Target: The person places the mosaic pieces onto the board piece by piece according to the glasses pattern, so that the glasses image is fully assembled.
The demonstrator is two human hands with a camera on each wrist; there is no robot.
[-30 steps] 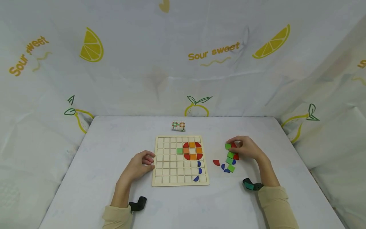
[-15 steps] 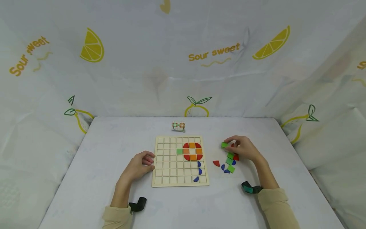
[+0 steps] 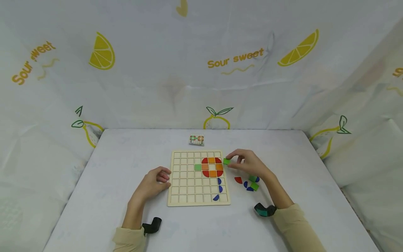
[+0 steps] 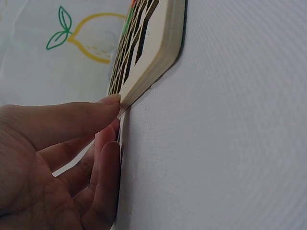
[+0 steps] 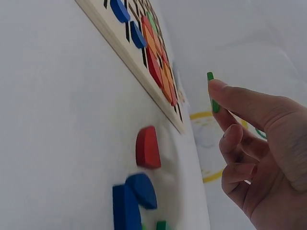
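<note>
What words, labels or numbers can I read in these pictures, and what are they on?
"Sour sweet": orange, on the white cloth, right of centre.
"Sour sweet": again, on the cloth's left; a fold distorts the second "s".
Orange lettering at the picture's right edge: cut off, unreadable.
Small picture card: any print is too small to read.
Grid board: no lettering shows.

White sheeting (image 3: 151,80) with yellow lemon prints (image 3: 102,52) spans the upper frame; a white tabletop (image 3: 132,150) occupies the lower centre.
</note>
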